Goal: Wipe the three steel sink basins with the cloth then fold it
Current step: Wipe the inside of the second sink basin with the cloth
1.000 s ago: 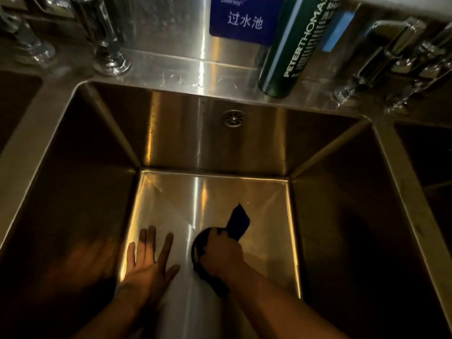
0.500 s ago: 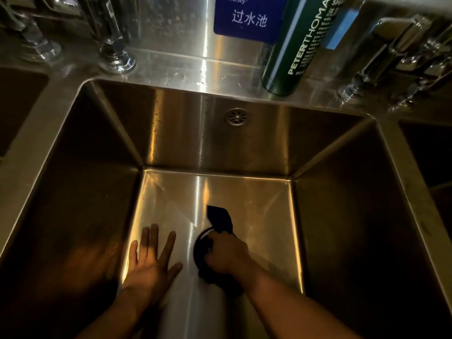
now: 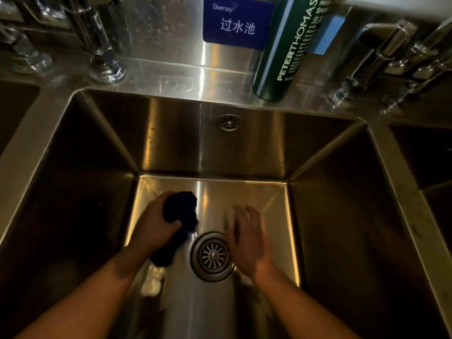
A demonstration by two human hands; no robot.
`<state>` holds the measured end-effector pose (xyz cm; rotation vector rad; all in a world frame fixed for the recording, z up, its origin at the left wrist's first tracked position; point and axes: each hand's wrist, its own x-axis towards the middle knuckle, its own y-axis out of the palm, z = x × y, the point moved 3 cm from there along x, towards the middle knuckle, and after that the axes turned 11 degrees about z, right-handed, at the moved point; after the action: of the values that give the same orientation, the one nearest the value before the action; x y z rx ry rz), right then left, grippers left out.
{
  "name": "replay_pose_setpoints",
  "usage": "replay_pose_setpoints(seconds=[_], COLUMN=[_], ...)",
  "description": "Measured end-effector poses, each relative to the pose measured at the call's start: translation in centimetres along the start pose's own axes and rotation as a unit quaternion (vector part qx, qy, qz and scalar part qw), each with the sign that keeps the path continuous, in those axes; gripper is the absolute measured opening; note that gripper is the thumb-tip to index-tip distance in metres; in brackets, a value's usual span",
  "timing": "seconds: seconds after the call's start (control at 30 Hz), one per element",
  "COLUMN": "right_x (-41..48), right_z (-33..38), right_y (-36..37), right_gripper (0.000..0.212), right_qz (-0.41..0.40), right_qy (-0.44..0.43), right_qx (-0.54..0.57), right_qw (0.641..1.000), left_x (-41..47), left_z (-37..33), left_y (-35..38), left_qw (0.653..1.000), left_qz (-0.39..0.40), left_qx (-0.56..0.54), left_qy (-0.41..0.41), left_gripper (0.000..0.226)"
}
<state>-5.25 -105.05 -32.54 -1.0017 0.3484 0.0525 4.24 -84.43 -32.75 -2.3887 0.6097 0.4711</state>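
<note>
I look down into the middle steel basin, deep and square. My left hand is closed around a dark, bunched cloth and presses it on the basin floor at the left, just beside the round drain. My right hand hovers over the floor to the right of the drain, fingers apart and blurred, holding nothing. Slivers of the left basin and the right basin show at the frame edges.
On the back ledge stand a tall green spray can, a blue label plate on the splashback, a tap base at the left and tap fittings at the right. An overflow grille sits in the basin's back wall.
The cloth has passed from my right hand to my left. The right hand has come off the drain, which now shows, and has moved right. The left hand has closed and shifted towards the middle.
</note>
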Motion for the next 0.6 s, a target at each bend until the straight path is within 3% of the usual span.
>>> replay_pose_setpoints(seconds=[0.07, 0.13, 0.23, 0.37, 0.6], right_x=[-1.1, -2.1, -2.9, -3.1, -3.1], right_z=[-3.7, -7.3, -10.6, -11.6, -12.2], right_y=[0.1, 0.9, 2.9, 4.8, 5.5], right_gripper=[0.062, 0.068, 0.069, 0.069, 0.066], right_qz=[0.010, 0.056, 0.091, 0.059, 0.033], right_qy=[0.035, 0.069, 0.076, 0.069, 0.045], right_qx=[-0.125, -0.188, -0.231, -0.242, -0.254], right_qw=[0.991, 0.978, 0.966, 0.966, 0.966], left_x=[0.5, 0.8, 1.8, 1.8, -2.6], left_z=[1.9, 3.7, 5.0, 6.8, 7.0], left_y=[-0.5, -0.4, 0.4, 0.8, 1.3], left_qw=[0.972, 0.930, 0.917, 0.904, 0.839], left_qz=[-0.060, -0.089, -0.041, 0.022, 0.098], left_qx=[0.229, 0.357, 0.396, 0.422, 0.512], left_qy=[-0.004, -0.006, 0.016, 0.064, 0.153], left_gripper=[0.080, 0.093, 0.103, 0.112, 0.111])
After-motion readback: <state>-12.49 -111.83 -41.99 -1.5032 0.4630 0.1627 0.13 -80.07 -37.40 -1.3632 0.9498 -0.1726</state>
